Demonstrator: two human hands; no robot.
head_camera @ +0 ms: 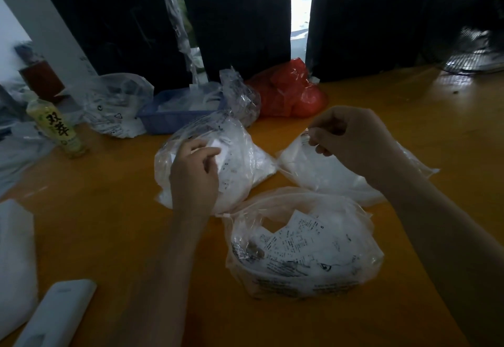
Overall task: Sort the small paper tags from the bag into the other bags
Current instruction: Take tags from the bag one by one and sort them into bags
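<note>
Our right hand (351, 142) pinches the thin, slippery rim of the right bag (321, 169) at mid-frame, our left hand (195, 166) pinches light paper tags (218, 143) over the middle bag (240, 161), best held by edges.

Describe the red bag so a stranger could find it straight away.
Start at the yellow table and look to its far edge, where dark wrapped boxes stand. The red bag sits against them, right of the blue tray. It is the only red bag; the others are clear or white.
</note>
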